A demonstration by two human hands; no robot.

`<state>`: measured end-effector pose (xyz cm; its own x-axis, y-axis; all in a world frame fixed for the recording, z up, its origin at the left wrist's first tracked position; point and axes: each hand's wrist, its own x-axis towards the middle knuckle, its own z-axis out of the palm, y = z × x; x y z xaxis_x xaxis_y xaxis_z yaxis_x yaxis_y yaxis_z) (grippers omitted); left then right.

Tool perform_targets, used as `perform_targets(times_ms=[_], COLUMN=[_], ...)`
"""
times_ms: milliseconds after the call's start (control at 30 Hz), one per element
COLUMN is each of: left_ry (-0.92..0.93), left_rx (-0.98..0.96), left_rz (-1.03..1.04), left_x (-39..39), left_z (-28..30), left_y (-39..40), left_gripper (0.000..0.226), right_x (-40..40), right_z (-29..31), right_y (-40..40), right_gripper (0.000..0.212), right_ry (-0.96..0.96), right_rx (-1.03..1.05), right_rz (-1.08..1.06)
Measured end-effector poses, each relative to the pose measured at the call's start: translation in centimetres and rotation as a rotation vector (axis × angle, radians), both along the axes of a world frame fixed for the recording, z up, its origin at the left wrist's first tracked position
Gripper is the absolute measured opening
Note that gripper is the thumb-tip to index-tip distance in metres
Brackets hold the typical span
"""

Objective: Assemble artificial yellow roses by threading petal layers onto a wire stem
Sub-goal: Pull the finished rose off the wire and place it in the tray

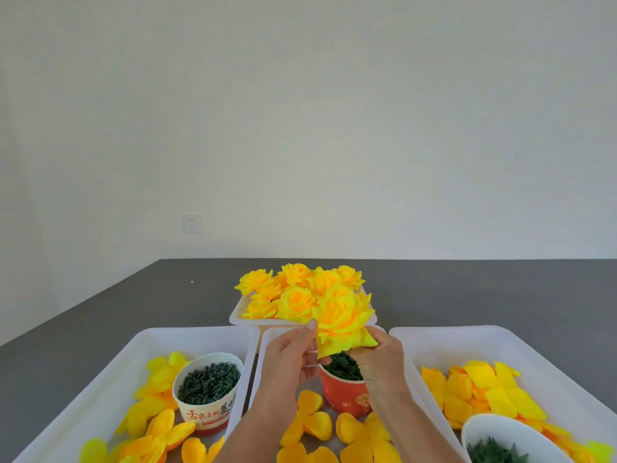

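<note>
rose: held up between both my hands, above the red cup, in front of the tray of done roses.
left hand: thumb up against the rose's left edge, fingers curled under it, pinching the lower petals.
right hand: fingers curled on the underside at the right; fingertips hidden.
nearer hand: both touching (no clear winner).
facing: bloom opens up and toward me.
axis: stem runs down from the base, I judge; hidden by petals and fingers.

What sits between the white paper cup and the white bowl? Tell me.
In the head view, between the white paper cup and the white bowl stands the red cup, with both forearms crossing before it.
</note>
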<state>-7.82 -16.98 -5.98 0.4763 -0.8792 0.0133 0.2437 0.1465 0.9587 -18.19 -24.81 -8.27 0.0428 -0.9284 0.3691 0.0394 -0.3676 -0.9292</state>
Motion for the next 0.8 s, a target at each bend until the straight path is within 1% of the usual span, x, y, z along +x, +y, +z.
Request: perform_targets(times_ms=[33,100,233,333,400,500,533,567,633,700,800], left_ry=[0.017,0.064,0.159,0.187,0.186,0.164,0.152,0.138,0.112,0.093,0.067], left_rx=[0.000,-0.001,0.004,-0.009,-0.018,-0.010,-0.005,-0.001,0.000,0.002,0.001], left_rz=[-0.005,-0.009,-0.017,-0.006,-0.004,0.015,0.025,0.036,0.059,0.076,0.085], left_x=[0.1,0.3,0.7,0.7,0.6,0.7,0.7,0.7,0.6,0.6,0.6], left_z=[0.0,0.0,0.0,0.1,0.1,0.0,0.0,0.0,-0.1,-0.1,-0.2], left_y=[0.0,0.0,-0.2,-0.3,-0.2,-0.2,-0.2,-0.2,-0.3,-0.4,-0.5], left_gripper=[0.027,0.024,0.016,0.018,0.019,0.015,0.014,0.013,0.011,0.006,0.008], right_x=[0.0,-0.1,-0.9,-1.8,-2.4,-3.0,-3.2,-3.2,-3.1,-2.7,-2.2], right_z=[0.0,0.0,0.7,1.2,1.4,1.6,1.8,1.9,2.4,2.9,3.1], right_y=[0.0,0.0,0.8,1.3,1.5,1.6,1.6,1.5,1.4,1.2,0.6], right_gripper=[0.016,0.014,0.026,0.019,0.020,0.022,0.027,0.035,0.041,0.032,0.018], right_ry=[0.028,0.053,0.040,-0.049,-0.112,-0.316,-0.375,-0.394,-0.312,-0.241,-0.307], right_rx=[-0.014,-0.007,0.149,0.312,0.394,0.525,0.565,0.590,0.602,0.612,0.676], right_rz=[-0.015,0.012,0.216,0.349,0.452,0.580,0.596,0.596,0.550,0.490,0.466])
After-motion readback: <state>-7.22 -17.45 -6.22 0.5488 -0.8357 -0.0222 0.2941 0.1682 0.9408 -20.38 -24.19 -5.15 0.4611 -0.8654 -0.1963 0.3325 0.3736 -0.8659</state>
